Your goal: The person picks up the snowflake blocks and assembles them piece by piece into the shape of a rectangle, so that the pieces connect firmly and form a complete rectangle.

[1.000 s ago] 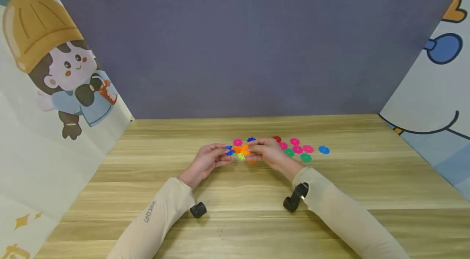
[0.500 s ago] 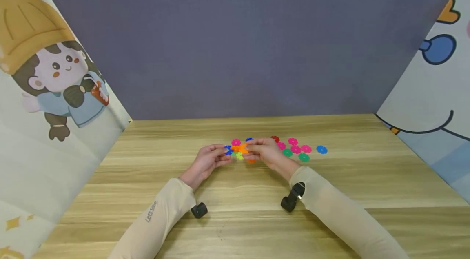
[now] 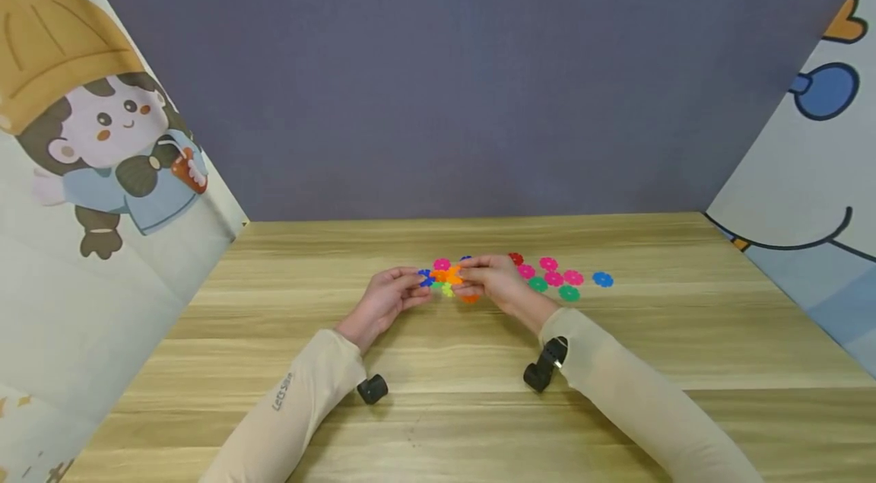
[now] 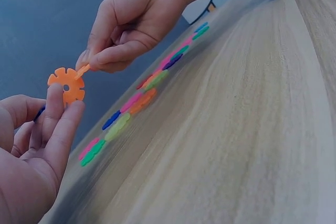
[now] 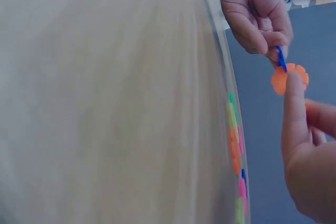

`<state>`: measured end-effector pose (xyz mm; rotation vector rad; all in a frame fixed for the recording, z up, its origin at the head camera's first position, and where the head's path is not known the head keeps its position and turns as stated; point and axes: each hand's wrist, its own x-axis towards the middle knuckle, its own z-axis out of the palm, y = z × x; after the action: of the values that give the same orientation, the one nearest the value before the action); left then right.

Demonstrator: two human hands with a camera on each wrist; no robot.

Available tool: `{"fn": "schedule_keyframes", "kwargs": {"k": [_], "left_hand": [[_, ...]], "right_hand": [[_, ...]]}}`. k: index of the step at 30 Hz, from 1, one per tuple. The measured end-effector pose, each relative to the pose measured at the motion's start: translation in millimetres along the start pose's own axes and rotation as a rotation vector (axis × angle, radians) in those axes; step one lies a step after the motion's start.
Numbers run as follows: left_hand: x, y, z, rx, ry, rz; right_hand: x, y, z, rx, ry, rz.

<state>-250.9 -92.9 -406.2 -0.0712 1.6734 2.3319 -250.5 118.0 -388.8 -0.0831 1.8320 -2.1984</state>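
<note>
My left hand pinches a dark blue notched flower disc, seen edge-on in the right wrist view. With its thumb and fingers my right hand pinches a bright orange notched disc. Between them is another orange disc, facing the left wrist camera. It meets the blue disc on one side and the pinched orange disc on the other. The three pieces are held together above the table; how deep their slots sit in each other is partly hidden by fingers.
Loose flower discs lie on the wooden table beneath and right of the hands. Among them are a pink disc, a yellow-green disc, a red disc, a green disc and a blue disc. A grey-blue panel stands behind.
Both hands keep their grip on the joined discs and stay almost in place. The head view shifts slightly, and a little more of the loose orange disc below the right hand shows.
</note>
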Motion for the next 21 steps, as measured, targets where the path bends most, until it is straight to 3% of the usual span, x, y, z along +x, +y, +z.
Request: {"fn": "schedule_keyframes", "kwargs": {"k": [10, 21], "left_hand": [[-7.3, 10.1, 0.4, 0.021, -0.027, 0.026], [-16.7, 8.2, -12.3, 0.078, -0.120, -0.045]], "right_hand": [[-7.7, -9.8, 9.2, -0.068, 0.022, -0.056], [-15.4, -9.7, 16.1, -0.139, -0.022, -0.030]]}}
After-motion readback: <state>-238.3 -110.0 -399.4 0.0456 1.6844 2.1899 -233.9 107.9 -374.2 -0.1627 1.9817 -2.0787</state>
